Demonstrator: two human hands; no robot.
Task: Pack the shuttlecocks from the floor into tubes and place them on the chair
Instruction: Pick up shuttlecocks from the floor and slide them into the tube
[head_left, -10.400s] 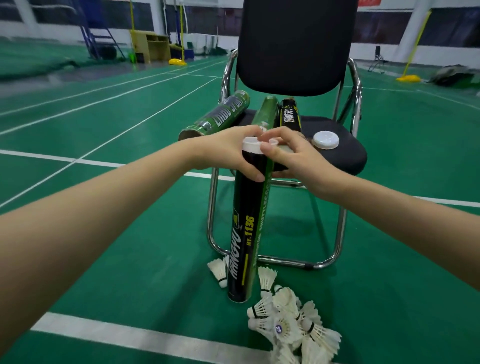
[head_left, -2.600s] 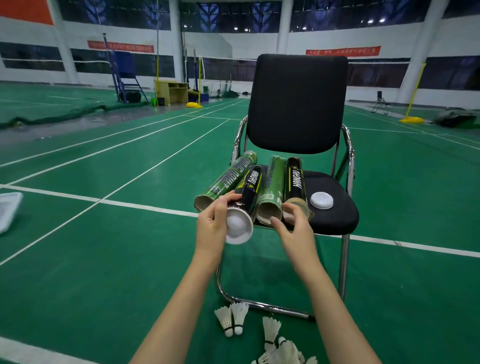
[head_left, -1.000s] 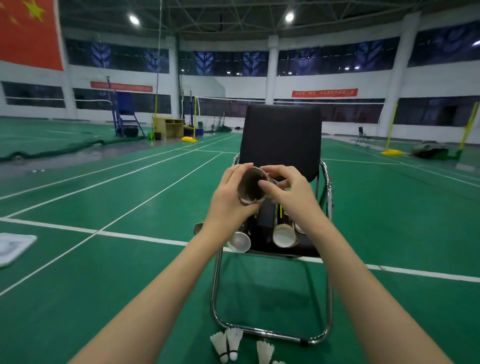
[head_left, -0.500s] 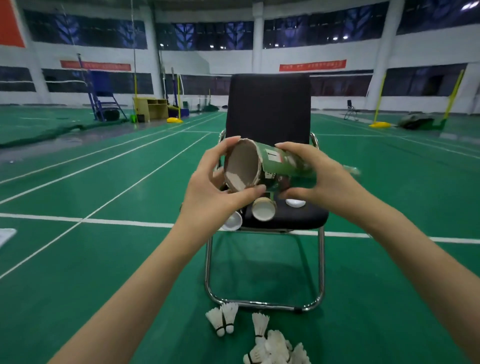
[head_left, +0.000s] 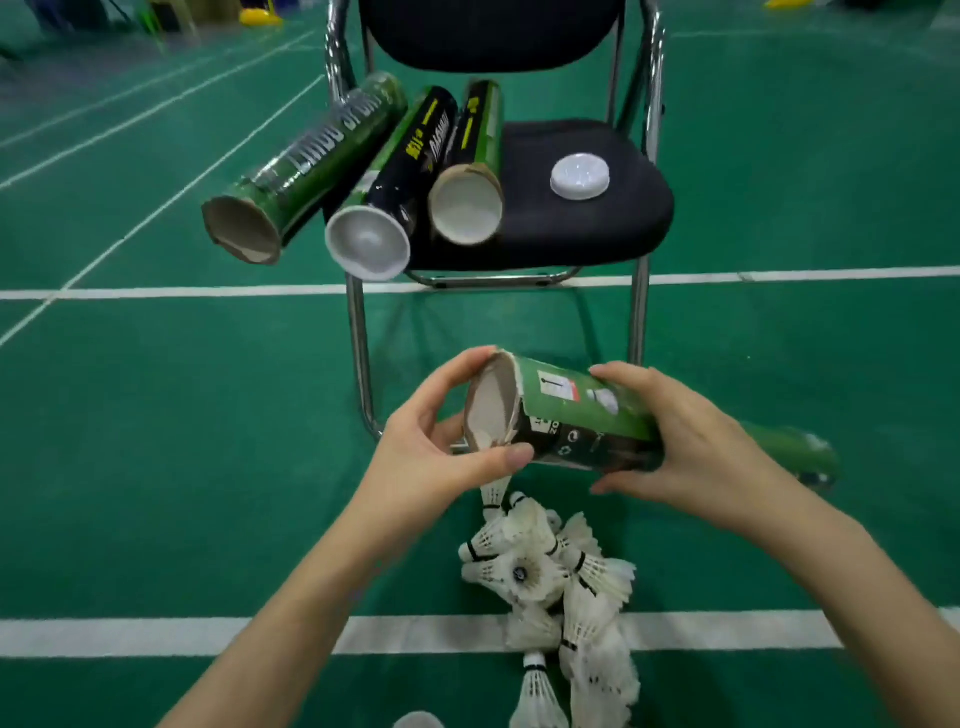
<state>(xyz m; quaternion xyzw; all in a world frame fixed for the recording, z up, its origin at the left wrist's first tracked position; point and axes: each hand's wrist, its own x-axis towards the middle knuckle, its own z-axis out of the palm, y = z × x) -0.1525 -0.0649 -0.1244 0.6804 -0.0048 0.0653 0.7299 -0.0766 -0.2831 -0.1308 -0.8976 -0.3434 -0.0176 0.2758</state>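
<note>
I hold a green tube (head_left: 582, 410) nearly level in front of me, its open mouth toward the left. My left hand (head_left: 431, 457) grips the rim of that mouth. My right hand (head_left: 680, 447) wraps the tube's middle. Directly below lies a heap of white shuttlecocks (head_left: 556, 577) on the green floor. On the black chair seat (head_left: 597, 223) rest three tubes side by side: a green one (head_left: 306, 166) sticking out at the left, a black one (head_left: 405, 176) with a white cap, and another green one (head_left: 472, 161) with an open end.
A loose white cap (head_left: 579, 175) lies on the right of the seat. The chair's chrome legs (head_left: 361, 358) stand just beyond my hands. White court lines (head_left: 156, 293) cross the floor. Another white object (head_left: 418, 721) shows at the bottom edge.
I lifted the green tube off the chair and brought it down over the shuttlecock heap. My view tilted from the hall down to the floor.
</note>
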